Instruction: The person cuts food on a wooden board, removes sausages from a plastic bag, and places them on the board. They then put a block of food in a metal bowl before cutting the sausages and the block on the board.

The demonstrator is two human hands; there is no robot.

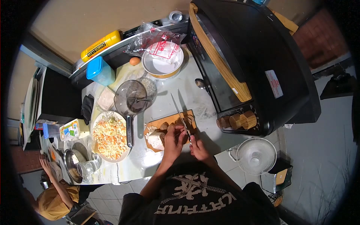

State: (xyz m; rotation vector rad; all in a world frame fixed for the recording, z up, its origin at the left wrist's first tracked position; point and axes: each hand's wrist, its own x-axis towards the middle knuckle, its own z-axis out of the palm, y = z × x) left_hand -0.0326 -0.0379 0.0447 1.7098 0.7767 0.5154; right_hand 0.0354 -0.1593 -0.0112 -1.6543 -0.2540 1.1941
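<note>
My right hand (199,148) is closed round the handle of a long knife (179,113), whose blade points up and away over a wooden cutting board (191,117). Beside it my left hand (174,141) is closed, its fingertips close to the blade; brown pieces of food (164,126) lie around them, and what the fingers pinch is partly hidden. A pale, whitish piece of food (155,140) rests at the board's left side, with small white scraps above it.
Left of the board are a plate of chopped food (110,136), a dark-handled pan (130,98) with a fork, and a metal bowl (70,162). Behind stand a white bowl (162,67) and an egg (134,61). A black oven (258,56) is at right. Another person (56,198) is at lower left.
</note>
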